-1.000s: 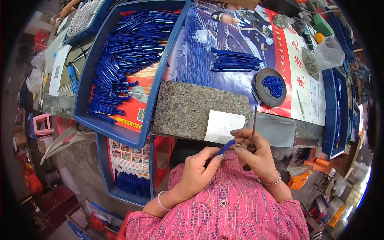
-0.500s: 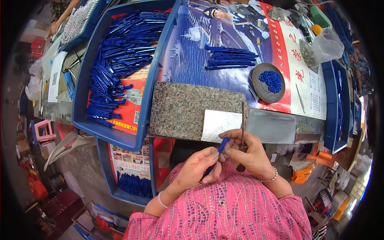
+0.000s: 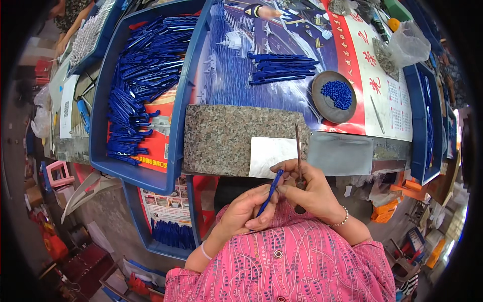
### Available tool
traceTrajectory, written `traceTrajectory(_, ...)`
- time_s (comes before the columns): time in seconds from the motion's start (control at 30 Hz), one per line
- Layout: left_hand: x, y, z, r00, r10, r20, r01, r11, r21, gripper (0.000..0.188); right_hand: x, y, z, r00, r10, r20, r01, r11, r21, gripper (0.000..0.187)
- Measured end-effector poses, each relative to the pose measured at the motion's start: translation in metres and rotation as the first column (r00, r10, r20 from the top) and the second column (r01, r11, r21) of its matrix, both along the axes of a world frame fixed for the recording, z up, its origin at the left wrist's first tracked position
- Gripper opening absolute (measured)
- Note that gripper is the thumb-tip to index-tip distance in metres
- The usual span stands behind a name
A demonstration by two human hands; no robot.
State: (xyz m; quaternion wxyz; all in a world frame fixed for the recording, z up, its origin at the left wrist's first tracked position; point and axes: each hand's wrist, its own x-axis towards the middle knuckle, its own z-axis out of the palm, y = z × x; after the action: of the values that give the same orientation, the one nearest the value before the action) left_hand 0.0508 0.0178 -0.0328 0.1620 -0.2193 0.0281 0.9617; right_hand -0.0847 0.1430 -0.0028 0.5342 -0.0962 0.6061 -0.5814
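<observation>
Two-handed hold, nr front edge

Blue tray (image 3: 181, 116) bounds L side. Granite slab (image 3: 221, 136) ahead: front edge close, room fwd over it. R hand (image 3: 314, 190): grip clamped on thin dark tool (image 3: 298, 151). L hand (image 3: 247, 209): grip clamped on blue pc (image 3: 272, 190), so nearer; pc sits btwn hands, long axis lower-L to upper-R, far end by R hand, contact unclear.
</observation>
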Motion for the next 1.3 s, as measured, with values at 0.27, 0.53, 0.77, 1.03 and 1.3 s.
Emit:
traceTrajectory(0.27, -0.003, 0.014, 0.017, 0.997, -0.031, 0.07, 0.077, 0.354, -0.932, 0.013, 0.002, 0.003, -0.006, 0.994, 0.018, -0.111, -0.019, 1.0, -0.003, 0.035)
traceTrajectory(0.53, -0.004, 0.011, 0.022, 0.998, -0.057, 0.001, -0.024, -0.428, -0.903, 0.012, 0.006, 0.004, -0.006, 0.975, -0.017, -0.222, 0.011, 1.0, -0.027, 0.044)
traceTrajectory(0.77, -0.003, 0.009, 0.028, 0.994, -0.104, -0.016, -0.073, -0.569, -0.819, 0.014, 0.008, 0.002, -0.006, 0.967, 0.004, -0.255, -0.005, 1.0, -0.002, 0.042)
traceTrajectory(1.03, -0.003, 0.009, 0.031, 0.994, -0.105, 0.012, -0.057, -0.63, -0.775, 0.016, 0.009, 0.002, -0.008, 0.969, 0.008, -0.249, -0.012, 1.0, -0.013, 0.042)
traceTrajectory(1.3, -0.005, 0.01, 0.027, 0.998, -0.068, -0.004, -0.041, -0.552, -0.833, 0.011, -0.005, 0.011, -0.006, 0.953, -0.045, -0.3, 0.049, 0.999, 0.007, 0.041)
